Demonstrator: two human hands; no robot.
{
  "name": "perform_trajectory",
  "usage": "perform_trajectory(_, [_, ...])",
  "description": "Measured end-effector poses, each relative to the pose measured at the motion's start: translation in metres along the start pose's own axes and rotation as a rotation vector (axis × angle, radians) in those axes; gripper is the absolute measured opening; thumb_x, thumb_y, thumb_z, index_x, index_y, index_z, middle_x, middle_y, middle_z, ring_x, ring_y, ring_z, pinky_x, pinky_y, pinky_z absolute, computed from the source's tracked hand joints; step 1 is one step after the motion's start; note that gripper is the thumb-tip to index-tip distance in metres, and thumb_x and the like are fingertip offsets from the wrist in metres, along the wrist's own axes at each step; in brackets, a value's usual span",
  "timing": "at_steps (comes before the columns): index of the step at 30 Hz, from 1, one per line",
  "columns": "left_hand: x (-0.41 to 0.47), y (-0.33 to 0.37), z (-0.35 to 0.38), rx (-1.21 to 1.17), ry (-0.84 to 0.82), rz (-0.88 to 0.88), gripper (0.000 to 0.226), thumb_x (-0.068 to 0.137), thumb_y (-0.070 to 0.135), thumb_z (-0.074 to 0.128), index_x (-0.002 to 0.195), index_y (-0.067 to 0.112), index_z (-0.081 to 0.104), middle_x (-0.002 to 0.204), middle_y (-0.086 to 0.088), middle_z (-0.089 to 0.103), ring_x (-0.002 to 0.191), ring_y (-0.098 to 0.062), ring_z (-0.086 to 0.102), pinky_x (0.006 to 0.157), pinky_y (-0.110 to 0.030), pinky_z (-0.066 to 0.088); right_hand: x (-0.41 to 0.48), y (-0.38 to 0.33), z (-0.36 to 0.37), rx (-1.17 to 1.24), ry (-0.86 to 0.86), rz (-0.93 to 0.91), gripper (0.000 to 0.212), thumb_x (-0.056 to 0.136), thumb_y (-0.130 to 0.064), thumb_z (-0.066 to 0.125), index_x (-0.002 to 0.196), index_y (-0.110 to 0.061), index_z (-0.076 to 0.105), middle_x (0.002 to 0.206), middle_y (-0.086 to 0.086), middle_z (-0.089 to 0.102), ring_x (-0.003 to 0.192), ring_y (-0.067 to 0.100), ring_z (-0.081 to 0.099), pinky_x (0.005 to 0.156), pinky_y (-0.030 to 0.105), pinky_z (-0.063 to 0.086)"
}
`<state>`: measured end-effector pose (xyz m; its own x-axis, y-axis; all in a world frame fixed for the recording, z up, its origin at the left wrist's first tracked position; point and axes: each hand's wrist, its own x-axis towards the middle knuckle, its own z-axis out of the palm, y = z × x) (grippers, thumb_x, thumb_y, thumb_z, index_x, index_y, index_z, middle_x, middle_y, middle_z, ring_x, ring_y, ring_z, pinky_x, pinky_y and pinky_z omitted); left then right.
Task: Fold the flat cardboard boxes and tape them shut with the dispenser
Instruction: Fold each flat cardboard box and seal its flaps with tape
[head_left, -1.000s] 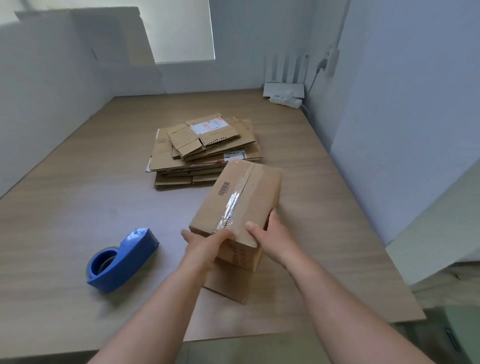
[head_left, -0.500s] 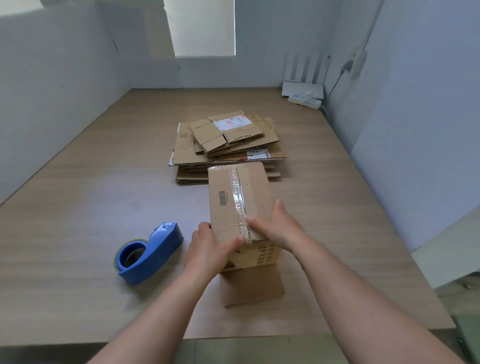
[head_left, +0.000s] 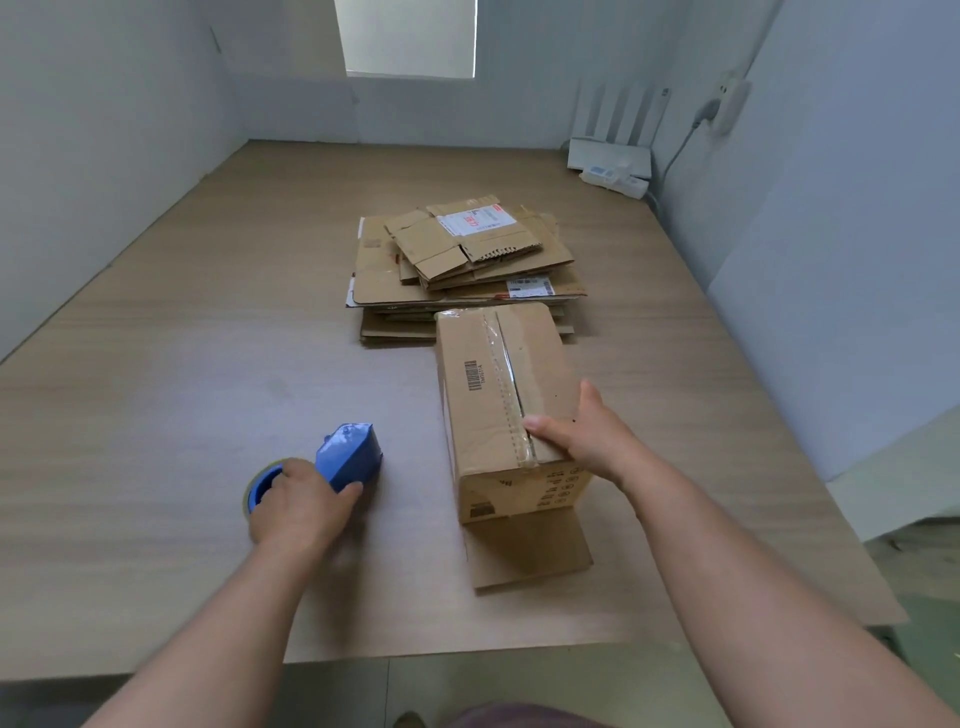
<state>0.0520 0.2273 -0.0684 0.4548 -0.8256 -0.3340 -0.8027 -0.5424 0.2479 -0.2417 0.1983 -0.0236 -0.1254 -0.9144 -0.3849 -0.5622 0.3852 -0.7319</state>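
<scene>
The slightly blurred left hand (head_left: 298, 506) covers most of the roll in the tape dispenser (head_left: 350, 457), the box (head_left: 530, 353) hides the near right corner of the flat stack (head_left: 457, 260), and the label print is too small to read.

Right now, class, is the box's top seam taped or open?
Taped. A shiny clear strip runs along the seam on the box top. One flap at its near end lies flat on the table.
</scene>
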Motion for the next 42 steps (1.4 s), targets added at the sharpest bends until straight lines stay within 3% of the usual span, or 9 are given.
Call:
perform_trajectory(6, [0.015,0.005,-0.012,0.103,-0.064,-0.001,0.032,0.084,0.047,0.063,0.078,0.016,0.056,0.070,0.000,0.053,0.065,-0.019,0.052,0.057,-0.026,0.036,-0.002,-0.002,-0.001,0.031,0.009,-0.009,0.091,0.073,-0.051,0.074,0.143,-0.019,0.024,0.133,0.002,0.052,0.114,0.023,0.054,0.101,0.043,0.045])
perform_trajectory(11, [0.014,0.003,-0.028,-0.105,-0.132,0.246,0.032,0.084,0.049,0.064,0.102,0.022,0.058,0.093,0.001,0.062,0.082,-0.022,0.060,0.069,-0.033,0.047,-0.003,-0.004,-0.006,-0.017,-0.035,-0.005,0.100,0.074,-0.062,0.067,0.148,-0.017,0.015,0.144,0.005,0.042,0.127,0.026,0.046,0.106,0.044,0.040])
perform_trajectory(16, [-0.022,0.026,-0.062,-0.493,-0.353,0.511,0.018,0.083,0.028,0.074,0.096,0.032,0.063,0.090,0.005,0.068,0.086,-0.013,0.062,0.072,-0.028,0.047,-0.024,-0.020,-0.025,-0.074,0.100,-0.184,0.082,0.091,-0.050,0.052,0.153,-0.015,0.012,0.158,0.005,0.019,0.144,0.020,0.020,0.116,0.038,0.020])
perform_trajectory(18, [-0.035,0.035,-0.073,-0.502,-0.408,0.585,0.021,0.081,0.023,0.076,0.092,0.036,0.064,0.083,0.009,0.070,0.079,-0.006,0.064,0.072,-0.024,0.048,-0.041,-0.034,-0.031,0.031,0.117,-0.339,0.069,0.090,-0.041,0.059,0.149,-0.021,0.028,0.151,0.001,0.035,0.137,0.015,0.034,0.112,0.038,0.032])
perform_trajectory(22, [-0.055,0.047,-0.082,-0.459,-0.485,0.696,0.026,0.081,0.021,0.076,0.095,0.038,0.061,0.083,0.028,0.066,0.075,0.006,0.062,0.065,-0.014,0.046,-0.069,-0.050,-0.030,0.230,-0.132,-0.445,0.048,0.086,-0.026,0.068,0.131,-0.022,0.054,0.125,-0.005,0.059,0.116,0.009,0.055,0.096,0.028,0.049])
perform_trajectory(26, [-0.068,0.052,-0.085,-0.434,-0.525,0.719,0.027,0.079,0.024,0.077,0.098,0.035,0.063,0.086,0.025,0.067,0.079,0.002,0.064,0.070,-0.018,0.049,-0.080,-0.052,-0.027,0.296,-0.095,-0.526,0.009,0.088,-0.007,0.064,0.092,-0.014,0.068,0.096,0.012,0.070,0.090,0.020,0.065,0.082,0.026,0.055])
perform_trajectory(31, [-0.075,0.053,-0.086,-0.421,-0.561,0.701,0.045,0.060,0.046,0.074,0.101,0.031,0.066,0.090,0.019,0.070,0.081,-0.003,0.066,0.071,-0.021,0.051,-0.087,-0.046,-0.026,0.335,-0.056,-0.567,0.016,0.088,-0.003,0.063,0.078,-0.016,0.065,0.077,0.005,0.065,0.068,0.004,0.057,0.061,0.015,0.046])
perform_trajectory(37, [-0.081,0.061,-0.096,-0.410,-0.598,0.657,0.095,0.021,0.085,0.072,0.094,0.024,0.069,0.085,0.008,0.073,0.075,-0.011,0.070,0.068,-0.025,0.053,-0.085,-0.036,-0.023,0.378,0.061,-0.523,0.018,0.089,-0.006,0.062,0.073,-0.013,0.062,0.064,-0.001,0.059,0.056,0.008,0.051,0.053,0.022,0.046])
perform_trajectory(42, [-0.068,0.044,-0.136,-0.295,-0.590,0.627,0.094,0.012,0.085,0.072,0.079,0.019,0.073,0.078,-0.004,0.074,0.071,-0.020,0.070,0.070,-0.033,0.048,-0.082,-0.004,-0.036,0.607,0.217,-0.323,0.020,0.088,-0.005,0.063,0.069,-0.009,0.062,0.056,-0.003,0.059,0.047,0.010,0.048,0.047,0.023,0.043])
